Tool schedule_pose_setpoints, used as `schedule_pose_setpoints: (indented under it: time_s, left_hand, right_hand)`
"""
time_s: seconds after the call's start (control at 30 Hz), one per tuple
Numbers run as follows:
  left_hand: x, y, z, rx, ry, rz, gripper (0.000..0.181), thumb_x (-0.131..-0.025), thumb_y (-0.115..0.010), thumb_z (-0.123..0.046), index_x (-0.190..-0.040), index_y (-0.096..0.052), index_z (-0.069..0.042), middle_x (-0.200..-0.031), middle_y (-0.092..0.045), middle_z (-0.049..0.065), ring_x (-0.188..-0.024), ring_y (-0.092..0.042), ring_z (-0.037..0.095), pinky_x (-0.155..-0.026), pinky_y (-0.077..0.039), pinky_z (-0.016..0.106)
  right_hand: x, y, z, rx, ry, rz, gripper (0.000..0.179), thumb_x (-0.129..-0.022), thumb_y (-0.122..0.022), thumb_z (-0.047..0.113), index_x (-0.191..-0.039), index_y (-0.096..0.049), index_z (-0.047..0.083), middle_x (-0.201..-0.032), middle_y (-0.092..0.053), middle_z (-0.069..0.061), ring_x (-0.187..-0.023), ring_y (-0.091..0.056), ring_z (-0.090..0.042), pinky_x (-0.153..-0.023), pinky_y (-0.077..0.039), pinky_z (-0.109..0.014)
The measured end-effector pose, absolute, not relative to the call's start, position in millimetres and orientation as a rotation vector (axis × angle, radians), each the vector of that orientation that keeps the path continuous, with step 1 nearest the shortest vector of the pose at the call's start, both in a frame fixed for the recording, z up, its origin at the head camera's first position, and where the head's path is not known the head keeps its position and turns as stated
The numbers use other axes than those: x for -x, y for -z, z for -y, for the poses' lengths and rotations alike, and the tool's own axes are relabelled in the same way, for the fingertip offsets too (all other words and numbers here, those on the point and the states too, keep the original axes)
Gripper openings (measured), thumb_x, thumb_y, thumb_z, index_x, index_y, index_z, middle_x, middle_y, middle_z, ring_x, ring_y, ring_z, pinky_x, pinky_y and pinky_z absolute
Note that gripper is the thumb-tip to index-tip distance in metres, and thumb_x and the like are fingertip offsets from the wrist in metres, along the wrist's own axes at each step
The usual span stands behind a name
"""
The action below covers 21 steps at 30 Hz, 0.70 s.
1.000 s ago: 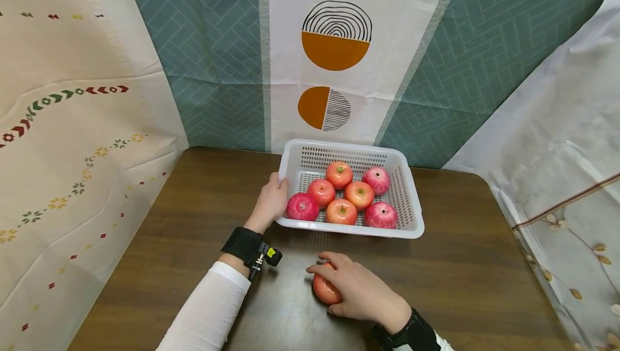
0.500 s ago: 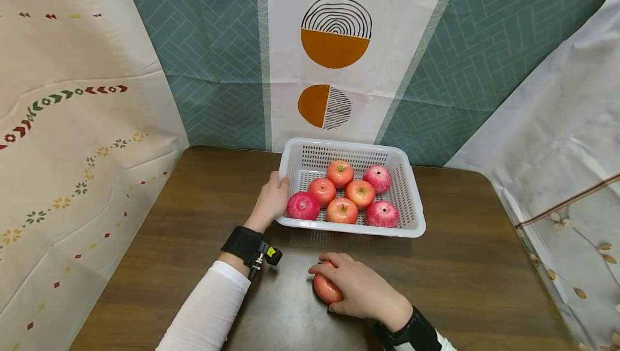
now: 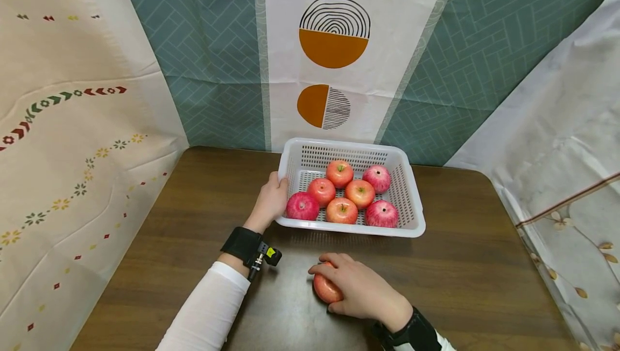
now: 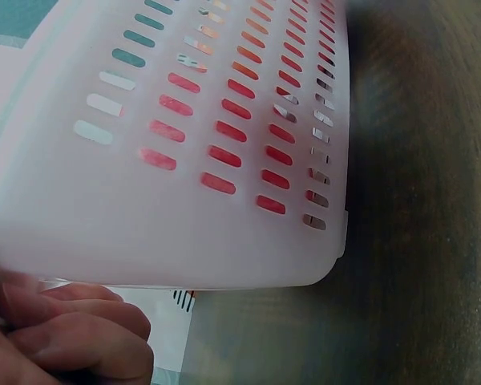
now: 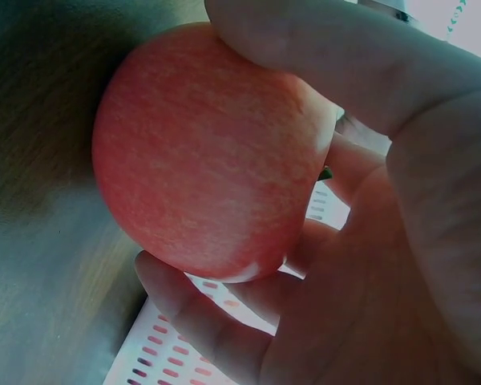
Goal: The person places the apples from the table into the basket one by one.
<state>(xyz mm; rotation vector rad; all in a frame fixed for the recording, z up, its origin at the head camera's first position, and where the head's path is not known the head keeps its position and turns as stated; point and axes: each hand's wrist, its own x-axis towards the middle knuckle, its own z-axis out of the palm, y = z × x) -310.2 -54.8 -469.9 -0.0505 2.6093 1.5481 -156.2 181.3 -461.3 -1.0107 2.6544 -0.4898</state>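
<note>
My left hand [image 3: 269, 203] grips the left rim of a white slotted plastic basket [image 3: 411, 195]. Up close in the left wrist view, the curled fingers [image 4: 88, 329] are at the rim, beside the basket's side wall [image 4: 128, 216]. Nearer to me, my right hand [image 3: 360, 289] holds a red apple [image 3: 325, 289], which appears to rest on the table. Thumb and fingers curl round this apple [image 5: 208, 160] in the right wrist view. Inside the basket lie several orange-red apples [image 3: 342, 211] and 3 deeper pink round fruits [image 3: 381, 215], streaked or shiny.
The brown wooden table [image 3: 465, 265] extends to both sides of the basket. Behind it hangs a teal and white patterned cloth [image 3: 218, 71]. More patterned cloths, a cream one [image 3: 72, 152] and a white one [image 3: 547, 178], border the left and right edges.
Nearly nothing differs: both hands keep their hold, and the basket and the apple stay in place. The head view has shifted very slightly.
</note>
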Motion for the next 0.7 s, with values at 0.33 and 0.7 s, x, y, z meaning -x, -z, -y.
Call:
schedule_pose_setpoints:
  time_s: [0.33,0.7]
  left_hand:
    - [310,471,55,0.052,-1.532,-2.618,0.047,-0.115,-0.039,-0.031,-0.148,-0.039,0.002,-0.138,-0.059,0.027,-0.119,-0.062,0.04,-0.098,-0.053,0.062]
    - [310,471,54,0.053,-1.534,-2.625,0.047,-0.115,-0.04,-0.03,-0.149,-0.038,0.002,-0.137,-0.06,0.027,-0.118,-0.063,0.04,-0.097,-0.053,0.061]
  right_hand:
    - [157,462,-183,1.002,0.505,-2.65,0.068,-0.078,-0.093,0.024,-0.141,-0.066,0.024,-0.139,-0.06,-0.005,-0.123,-0.058,-0.024,-0.099,-0.054,-0.044]
    - [165,448,-187,1.025,0.505,-2.631,0.065,-0.076,-0.092,0.026,-0.136,-0.068,0.026,-0.131,-0.062,0.002,-0.119,-0.056,-0.018,-0.095,-0.054,-0.036]
